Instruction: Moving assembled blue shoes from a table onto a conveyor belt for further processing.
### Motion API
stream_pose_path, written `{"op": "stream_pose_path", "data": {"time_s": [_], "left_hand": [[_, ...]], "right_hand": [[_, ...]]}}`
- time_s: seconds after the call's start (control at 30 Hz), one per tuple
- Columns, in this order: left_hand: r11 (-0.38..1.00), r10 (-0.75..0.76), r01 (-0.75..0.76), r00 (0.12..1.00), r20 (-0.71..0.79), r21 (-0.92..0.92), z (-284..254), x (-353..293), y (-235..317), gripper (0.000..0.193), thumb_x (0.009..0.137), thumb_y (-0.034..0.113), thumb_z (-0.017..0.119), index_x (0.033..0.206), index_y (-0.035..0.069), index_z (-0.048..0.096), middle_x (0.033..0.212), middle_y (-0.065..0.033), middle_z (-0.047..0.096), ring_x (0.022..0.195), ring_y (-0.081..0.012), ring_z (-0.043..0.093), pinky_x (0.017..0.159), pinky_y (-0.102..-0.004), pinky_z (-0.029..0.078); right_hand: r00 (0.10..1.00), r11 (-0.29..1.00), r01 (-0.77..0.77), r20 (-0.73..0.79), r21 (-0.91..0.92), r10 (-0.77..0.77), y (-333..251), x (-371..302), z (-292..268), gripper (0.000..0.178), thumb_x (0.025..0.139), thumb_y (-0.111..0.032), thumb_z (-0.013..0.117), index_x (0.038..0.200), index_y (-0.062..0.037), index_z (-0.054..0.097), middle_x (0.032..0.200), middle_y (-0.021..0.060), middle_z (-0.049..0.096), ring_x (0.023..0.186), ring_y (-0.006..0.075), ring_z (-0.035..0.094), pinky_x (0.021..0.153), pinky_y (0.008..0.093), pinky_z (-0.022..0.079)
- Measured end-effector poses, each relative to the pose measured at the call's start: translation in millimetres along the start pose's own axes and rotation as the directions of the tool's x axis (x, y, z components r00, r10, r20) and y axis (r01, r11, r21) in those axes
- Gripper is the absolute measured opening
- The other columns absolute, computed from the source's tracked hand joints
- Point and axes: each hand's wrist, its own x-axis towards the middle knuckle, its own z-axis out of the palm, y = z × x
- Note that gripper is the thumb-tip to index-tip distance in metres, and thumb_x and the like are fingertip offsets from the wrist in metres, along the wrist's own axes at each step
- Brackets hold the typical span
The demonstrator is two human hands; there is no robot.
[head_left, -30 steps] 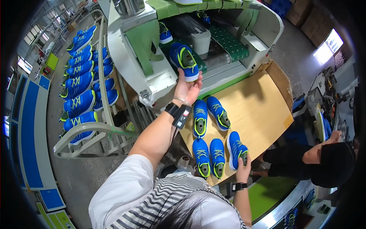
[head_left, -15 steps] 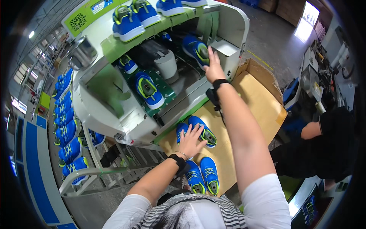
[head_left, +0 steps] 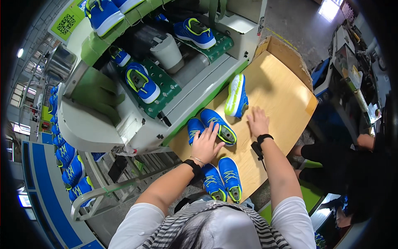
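My left hand [head_left: 205, 146] lies with its fingers spread over a pair of blue sneakers [head_left: 212, 118] with yellow-green trim, touching them from the near side. Closer to me stands a second laced pair of blue sneakers [head_left: 229, 174] on the wooden tabletop [head_left: 275, 89]. Over the same top, my right hand [head_left: 258, 123] has its fingers apart and holds nothing. Just beyond it a single blue sneaker [head_left: 237, 96] is tipped on its side, its white and yellow-green sole showing.
Beyond the tabletop, a white machine [head_left: 215, 79] has green perforated belts [head_left: 166, 89] carrying blue sneakers. More sneakers [head_left: 103, 16] sit on its top. A rack [head_left: 78, 176] of shoes and a metal pot [head_left: 60, 62] are at left. Another person [head_left: 344, 166] is at right.
My right hand has come back from a sneaker in the machine to above the tabletop. A sneaker now lies on its side there. The view has shifted; my left hand stays by the pair.
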Motion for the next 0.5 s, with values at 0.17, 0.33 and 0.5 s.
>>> {"op": "stream_pose_path", "data": {"time_s": [0.17,0.33,0.5], "left_hand": [[1.000,0.008,-0.009,0.999,-0.034,-0.010,-2,-1,-2,0.078,0.095,0.049,0.062,0.155,0.008,0.037,0.156,-0.0172,0.045,0.129,-0.0281,0.056,0.108,-0.0507,0.038],[1.000,0.019,-0.021,0.997,-0.069,-0.022,2,-6,-9,0.075,0.094,0.046,0.064,0.154,0.008,0.039,0.154,-0.0167,0.048,0.120,-0.0276,0.061,0.106,-0.0486,0.039],[0.999,0.037,-0.039,0.994,-0.101,-0.016,5,-2,-7,0.075,0.093,0.046,0.064,0.154,0.008,0.040,0.151,-0.0167,0.050,0.113,-0.0277,0.063,0.104,-0.0451,0.039]], "right_hand": [[0.942,0.799,-0.321,0.081,0.509,0.327,-39,31,-17,0.106,0.075,-0.062,0.080,0.142,0.0123,0.045,0.138,0.0324,0.055,0.130,0.0423,0.054,0.109,0.0451,0.043],[0.830,0.598,-0.555,0.343,0.579,0.439,-88,49,1,0.110,0.062,-0.062,0.090,0.133,0.0117,0.050,0.131,0.0316,0.060,0.117,0.0397,0.064,0.102,0.0433,0.050],[0.908,0.339,-0.354,0.233,0.872,0.349,-48,43,16,0.078,0.074,-0.023,0.089,0.127,-0.0046,0.035,0.105,0.0195,0.066,0.089,0.0244,0.065,0.079,0.0340,0.054]]}}
